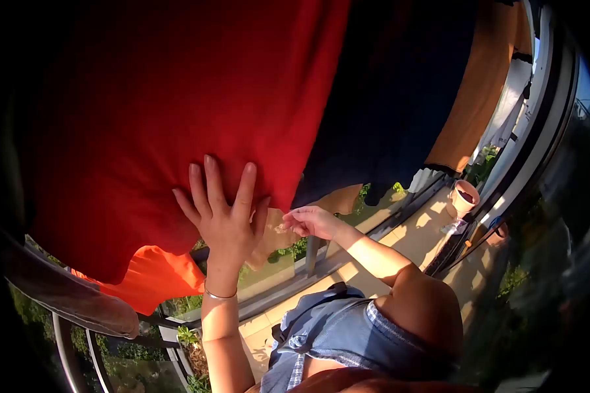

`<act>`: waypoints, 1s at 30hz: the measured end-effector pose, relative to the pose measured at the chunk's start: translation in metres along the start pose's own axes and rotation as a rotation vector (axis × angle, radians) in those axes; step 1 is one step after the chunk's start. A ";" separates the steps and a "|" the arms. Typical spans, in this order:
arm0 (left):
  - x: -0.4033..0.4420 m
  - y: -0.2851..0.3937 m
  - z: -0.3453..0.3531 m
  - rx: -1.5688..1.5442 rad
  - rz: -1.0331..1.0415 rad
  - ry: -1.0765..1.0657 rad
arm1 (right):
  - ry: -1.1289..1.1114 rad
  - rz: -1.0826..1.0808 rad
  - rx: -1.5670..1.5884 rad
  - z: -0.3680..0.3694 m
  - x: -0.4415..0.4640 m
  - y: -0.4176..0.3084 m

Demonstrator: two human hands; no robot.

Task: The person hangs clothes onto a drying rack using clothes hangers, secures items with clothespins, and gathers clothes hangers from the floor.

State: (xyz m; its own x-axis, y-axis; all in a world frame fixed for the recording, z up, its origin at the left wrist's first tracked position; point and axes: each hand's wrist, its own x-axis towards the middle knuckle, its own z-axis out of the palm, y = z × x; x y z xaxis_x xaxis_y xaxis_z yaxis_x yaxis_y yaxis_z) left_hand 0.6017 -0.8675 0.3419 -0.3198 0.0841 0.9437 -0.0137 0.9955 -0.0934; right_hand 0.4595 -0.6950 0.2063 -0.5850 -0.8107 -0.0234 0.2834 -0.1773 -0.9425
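A large red cloth (242, 85) hangs in front of me and fills the upper left of the head view. My left hand (226, 216) rests against its lower part, palm toward the cloth and fingers spread. Just right of it, my right hand (311, 221) is pinched closed close to the red cloth's lower corner. A small pale bit shows at those fingertips, too small to name. Beside the red cloth hangs a dark navy cloth (393, 98), and a thin beige cloth (269, 242) shows behind my hands.
An orange cloth (154, 278) hangs at lower left, near a grey railing (65, 347). Farther right hang a tan cloth (485, 85) and white laundry (508, 105). A pink pot (464, 198) stands on the tiled floor (406, 242) by a window frame (531, 150). Greenery lies beyond.
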 end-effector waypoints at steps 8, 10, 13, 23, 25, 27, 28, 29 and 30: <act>0.015 -0.029 0.017 -0.359 -0.086 0.129 | 0.857 -1.062 0.337 -0.037 -0.123 -0.070; 0.019 -0.012 0.011 -0.504 -0.037 0.183 | 0.724 -1.110 -0.013 -0.008 -0.123 -0.094; 0.020 0.016 0.008 -0.647 0.286 0.256 | 0.766 -0.941 -0.557 0.041 -0.107 -0.093; 0.058 0.058 0.061 -0.640 0.148 0.021 | 0.624 -1.009 -1.193 0.051 -0.110 -0.133; 0.065 0.080 0.060 -0.738 0.120 0.122 | 0.858 -0.973 -1.041 -0.008 -0.114 -0.139; 0.073 0.108 0.064 -0.799 0.155 0.257 | 1.049 -1.121 -0.702 -0.079 -0.140 -0.154; 0.074 0.123 0.065 -0.784 0.185 0.283 | 1.241 -1.190 -0.566 -0.110 -0.157 -0.159; 0.077 0.140 0.072 -0.834 0.238 0.302 | 1.493 -1.134 -0.557 -0.143 -0.183 -0.170; 0.082 0.158 0.076 -0.824 0.325 0.276 | 1.713 -1.217 -0.419 -0.176 -0.202 -0.185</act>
State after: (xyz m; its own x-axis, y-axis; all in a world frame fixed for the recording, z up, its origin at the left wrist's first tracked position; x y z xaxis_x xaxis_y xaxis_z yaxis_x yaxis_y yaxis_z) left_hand 0.5014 -0.7067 0.3806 0.0480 0.2664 0.9627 0.7487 0.6283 -0.2112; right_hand 0.3916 -0.4002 0.3262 -0.3025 0.7978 0.5215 -0.6694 0.2117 -0.7121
